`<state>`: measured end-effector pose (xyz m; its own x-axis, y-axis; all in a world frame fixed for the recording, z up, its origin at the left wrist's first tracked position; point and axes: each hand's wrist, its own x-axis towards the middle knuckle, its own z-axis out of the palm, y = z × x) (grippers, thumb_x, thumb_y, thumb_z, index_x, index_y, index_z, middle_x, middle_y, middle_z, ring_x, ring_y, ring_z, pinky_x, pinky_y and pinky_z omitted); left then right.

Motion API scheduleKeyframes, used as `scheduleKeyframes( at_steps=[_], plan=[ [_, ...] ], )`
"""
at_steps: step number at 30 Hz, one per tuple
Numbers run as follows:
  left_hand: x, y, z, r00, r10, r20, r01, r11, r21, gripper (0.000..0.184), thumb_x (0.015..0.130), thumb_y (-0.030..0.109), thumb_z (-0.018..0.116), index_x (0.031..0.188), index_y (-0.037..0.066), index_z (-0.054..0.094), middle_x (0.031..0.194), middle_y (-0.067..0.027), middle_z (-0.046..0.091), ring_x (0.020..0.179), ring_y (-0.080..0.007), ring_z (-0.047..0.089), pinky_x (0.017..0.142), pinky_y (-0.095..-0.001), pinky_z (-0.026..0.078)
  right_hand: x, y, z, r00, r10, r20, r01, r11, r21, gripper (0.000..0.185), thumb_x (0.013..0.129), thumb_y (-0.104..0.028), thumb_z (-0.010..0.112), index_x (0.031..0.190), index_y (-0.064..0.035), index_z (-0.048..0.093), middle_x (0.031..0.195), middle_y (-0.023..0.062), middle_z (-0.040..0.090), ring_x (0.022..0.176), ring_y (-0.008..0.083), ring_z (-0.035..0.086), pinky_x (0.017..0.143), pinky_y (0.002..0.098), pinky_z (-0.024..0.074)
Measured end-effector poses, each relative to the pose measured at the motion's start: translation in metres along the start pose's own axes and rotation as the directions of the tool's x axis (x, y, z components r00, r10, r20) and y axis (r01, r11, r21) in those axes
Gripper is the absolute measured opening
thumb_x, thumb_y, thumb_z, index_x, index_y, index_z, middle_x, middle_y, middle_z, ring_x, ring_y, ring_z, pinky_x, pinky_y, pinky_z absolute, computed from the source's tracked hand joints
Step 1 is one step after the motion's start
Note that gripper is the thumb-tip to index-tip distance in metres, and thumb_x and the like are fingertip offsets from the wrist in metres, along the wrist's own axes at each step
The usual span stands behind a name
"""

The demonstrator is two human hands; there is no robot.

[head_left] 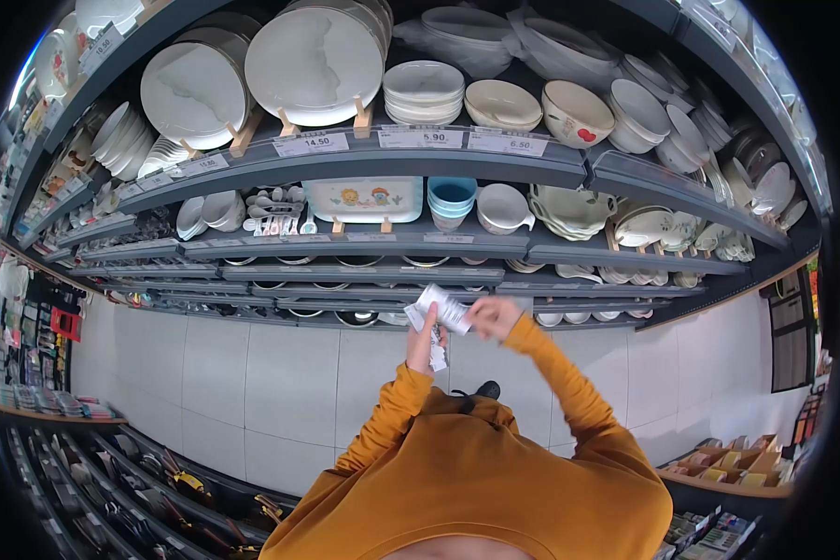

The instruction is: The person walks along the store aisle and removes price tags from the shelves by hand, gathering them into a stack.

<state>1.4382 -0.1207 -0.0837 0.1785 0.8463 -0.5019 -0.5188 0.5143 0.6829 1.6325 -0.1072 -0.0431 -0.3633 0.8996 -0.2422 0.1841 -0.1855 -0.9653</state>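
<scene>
Several white printed paper labels [446, 310] are in my hands in front of the shelves. My left hand [422, 347] is closed around them, thumb on top, and more paper pokes out below the fingers. At the right end of the upper label, my right hand [497, 317] pinches its edge; it is slightly blurred by motion. The print on the paper is too small to read. Both hands are above the tiled floor, apart from the shelves.
Ahead stand grey shelves with large plates [314, 65], stacked bowls [424, 91], a patterned tray [364, 200] and blue cups [452, 198]. Price tags [311, 144] line the shelf edge. A low rack of utensils [187, 481] is behind me at left, boxed goods [733, 462] at right.
</scene>
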Motion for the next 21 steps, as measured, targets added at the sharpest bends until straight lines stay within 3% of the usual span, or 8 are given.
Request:
scheduleKeyframes(
  at_steps=[3, 4, 8, 11, 12, 16, 19, 21],
  plan=[
    [-0.008, 0.002, 0.006, 0.991, 0.13, 0.033, -0.123, 0.981, -0.151, 0.036, 0.096, 0.028, 0.051, 0.127, 0.008, 0.05, 0.083, -0.0046, 0.057, 0.071, -0.0103, 0.056, 0.061, -0.0251, 0.045, 0.004, 0.001, 0.02, 0.99, 0.094, 0.105, -0.093, 0.995, -0.023, 0.022, 0.087, -0.025, 0.066, 0.095, -0.0057, 0.061, 0.061, 0.0017, 0.061, 0.052, 0.006, 0.054, 0.049, 0.0215, 0.0437],
    [-0.006, -0.001, -0.004, 0.986, 0.148, 0.078, -0.135, 0.98, -0.149, 0.037, 0.098, 0.023, 0.047, 0.132, 0.007, 0.045, 0.093, -0.009, 0.061, 0.082, -0.014, 0.059, 0.073, -0.0273, 0.049, 0.004, -0.01, 0.022, 0.984, 0.125, 0.128, -0.119, 0.992, -0.048, 0.023, 0.087, -0.027, 0.066, 0.095, -0.0063, 0.061, 0.061, 0.0018, 0.062, 0.052, 0.0061, 0.054, 0.048, 0.0215, 0.0432],
    [0.0, -0.005, -0.016, 0.993, 0.117, 0.026, -0.104, 0.947, -0.305, 0.039, 0.098, 0.016, 0.04, 0.136, 0.008, 0.038, 0.109, -0.0163, 0.059, 0.088, -0.0238, 0.062, 0.08, -0.0331, 0.053, 0.055, -0.03, -0.001, 0.946, -0.139, -0.293, 0.004, 0.909, -0.417, 0.032, 0.085, -0.039, 0.064, 0.103, -0.0124, 0.059, 0.06, 0.0028, 0.064, 0.053, 0.0137, 0.06, 0.051, 0.0316, 0.0457],
    [-0.005, -0.001, -0.025, 0.994, 0.1, 0.036, -0.085, 0.956, -0.282, 0.044, 0.094, 0.015, 0.044, 0.137, 0.01, 0.036, 0.11, -0.0145, 0.059, 0.083, -0.0226, 0.063, 0.074, -0.0341, 0.055, 0.099, -0.022, -0.024, 0.861, -0.301, -0.411, -0.048, 0.756, -0.653, 0.026, 0.086, -0.038, 0.061, 0.102, -0.0181, 0.059, 0.06, 0.0028, 0.064, 0.06, 0.0238, 0.065, 0.057, 0.0383, 0.0482],
    [-0.008, 0.001, -0.03, 0.992, 0.122, 0.042, -0.107, 0.959, -0.264, 0.044, 0.094, 0.015, 0.044, 0.137, 0.011, 0.037, 0.109, -0.014, 0.059, 0.079, -0.0216, 0.062, 0.07, -0.0334, 0.054, 0.105, -0.028, -0.027, 0.873, -0.251, -0.418, -0.102, 0.746, -0.658, 0.021, 0.087, -0.035, 0.06, 0.1, -0.0198, 0.058, 0.057, 0.0011, 0.063, 0.059, 0.0243, 0.064, 0.058, 0.0377, 0.0483],
    [-0.013, 0.007, -0.036, 0.991, 0.134, 0.025, -0.124, 0.962, -0.242, 0.044, 0.093, 0.019, 0.048, 0.135, 0.013, 0.04, 0.101, -0.0112, 0.059, 0.066, -0.0175, 0.056, 0.057, -0.0304, 0.049, 0.112, -0.047, -0.036, 0.838, -0.381, -0.391, -0.081, 0.621, -0.78, 0.024, 0.086, -0.039, 0.06, 0.094, -0.017, 0.062, 0.055, 0.0002, 0.062, 0.055, 0.022, 0.062, 0.055, 0.0352, 0.0475],
    [-0.013, 0.007, -0.039, 0.997, 0.078, 0.017, -0.071, 0.967, -0.243, 0.041, 0.094, 0.024, 0.049, 0.132, 0.014, 0.043, 0.096, -0.0086, 0.057, 0.062, -0.0155, 0.053, 0.053, -0.0288, 0.047, 0.12, -0.031, -0.045, 0.868, -0.412, -0.275, -0.082, 0.428, -0.9, 0.024, 0.086, -0.039, 0.06, 0.093, -0.0158, 0.063, 0.057, 0.0, 0.063, 0.056, 0.0207, 0.062, 0.056, 0.0342, 0.0472],
    [-0.01, 0.01, -0.039, 0.998, 0.054, 0.018, -0.048, 0.972, -0.232, 0.04, 0.094, 0.028, 0.05, 0.131, 0.014, 0.045, 0.094, -0.0071, 0.056, 0.062, -0.0145, 0.052, 0.053, -0.0278, 0.046, 0.115, -0.036, -0.048, 0.908, -0.295, -0.298, -0.095, 0.547, -0.832, 0.023, 0.087, -0.038, 0.059, 0.093, -0.0162, 0.064, 0.058, -0.0011, 0.063, 0.056, 0.0188, 0.061, 0.056, 0.0329, 0.0468]
  ],
)
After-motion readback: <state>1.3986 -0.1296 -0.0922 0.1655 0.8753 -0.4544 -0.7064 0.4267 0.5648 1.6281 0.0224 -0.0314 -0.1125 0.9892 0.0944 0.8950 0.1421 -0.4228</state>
